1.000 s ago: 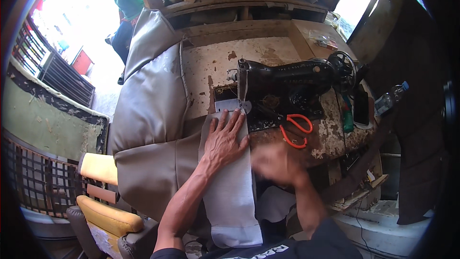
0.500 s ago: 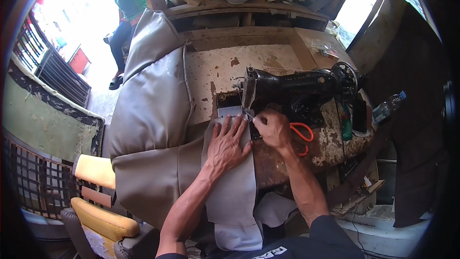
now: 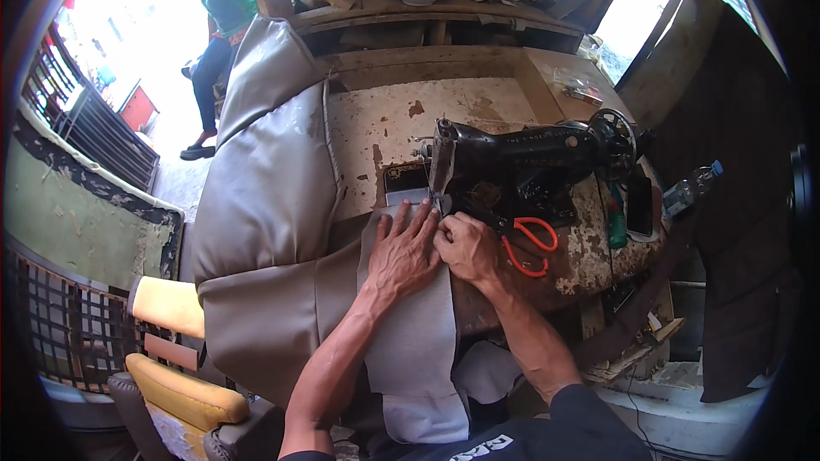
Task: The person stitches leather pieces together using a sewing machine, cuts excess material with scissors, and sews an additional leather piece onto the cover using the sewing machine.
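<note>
My left hand (image 3: 400, 258) lies flat, fingers spread, on a grey strip of upholstery material (image 3: 414, 346) that runs from the sewing machine toward my lap. Just right of it, my right hand (image 3: 467, 248) is closed, its fingertips pinching the strip's right edge close below the needle area. The black sewing machine (image 3: 521, 149) stands on the worn table, its head right above my fingertips. Larger joined taupe panels (image 3: 265, 213) spread out to the left. Scissors with orange handles (image 3: 552, 239) rest right of my right hand, their blades partly hidden.
A phone (image 3: 640, 207), a green object (image 3: 617, 226) and a clear bottle (image 3: 690, 190) are at the table's right side. A shelf (image 3: 444, 10) with a white bowl stands behind. Yellow padded pieces (image 3: 184, 393) are at lower left; a person in green (image 3: 224, 4) is outside.
My right hand has come down and left from beside the needle to the strip's edge, next to my left hand. More of the scissors shows. My left hand stays about where it was.
</note>
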`<state>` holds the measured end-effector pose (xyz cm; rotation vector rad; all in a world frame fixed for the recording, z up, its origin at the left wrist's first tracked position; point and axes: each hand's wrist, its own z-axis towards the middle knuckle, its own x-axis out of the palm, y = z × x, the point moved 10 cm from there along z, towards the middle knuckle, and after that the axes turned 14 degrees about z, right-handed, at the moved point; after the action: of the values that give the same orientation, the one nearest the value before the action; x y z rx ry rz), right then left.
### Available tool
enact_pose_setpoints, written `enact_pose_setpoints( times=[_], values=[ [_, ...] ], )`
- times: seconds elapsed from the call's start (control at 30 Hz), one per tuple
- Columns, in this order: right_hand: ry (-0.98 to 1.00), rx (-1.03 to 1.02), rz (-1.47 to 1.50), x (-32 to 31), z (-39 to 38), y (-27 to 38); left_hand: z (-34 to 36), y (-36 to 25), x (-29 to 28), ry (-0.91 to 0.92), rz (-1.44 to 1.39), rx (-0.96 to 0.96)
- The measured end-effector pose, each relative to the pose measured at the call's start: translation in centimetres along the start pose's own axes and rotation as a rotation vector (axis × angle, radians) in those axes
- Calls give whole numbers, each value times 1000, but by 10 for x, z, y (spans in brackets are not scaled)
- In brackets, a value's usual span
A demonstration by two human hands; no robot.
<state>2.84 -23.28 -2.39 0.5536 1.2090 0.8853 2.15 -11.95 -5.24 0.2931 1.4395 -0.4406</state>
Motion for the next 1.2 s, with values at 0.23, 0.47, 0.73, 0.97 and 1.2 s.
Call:
enact_pose_setpoints(
  times=[0.23, 0.47, 0.73, 0.97, 1.2],
  values=[
    [-302, -332, -97, -142, 26, 91, -3, 10, -6, -19, 10, -37],
    [-552, 415, -740, -374, 147, -92, 6, -4, -9, 9, -14, -32],
    [-449, 432, -468, -356, 47, -70, 2, 2, -8, 14, -25, -44],
    [-379, 138, 78, -172, -6, -13, 2, 0, -10, -1, 23, -47],
    [344, -194, -289, 3, 121, -141, 14, -16, -5, -17, 16, -21]
  ],
)
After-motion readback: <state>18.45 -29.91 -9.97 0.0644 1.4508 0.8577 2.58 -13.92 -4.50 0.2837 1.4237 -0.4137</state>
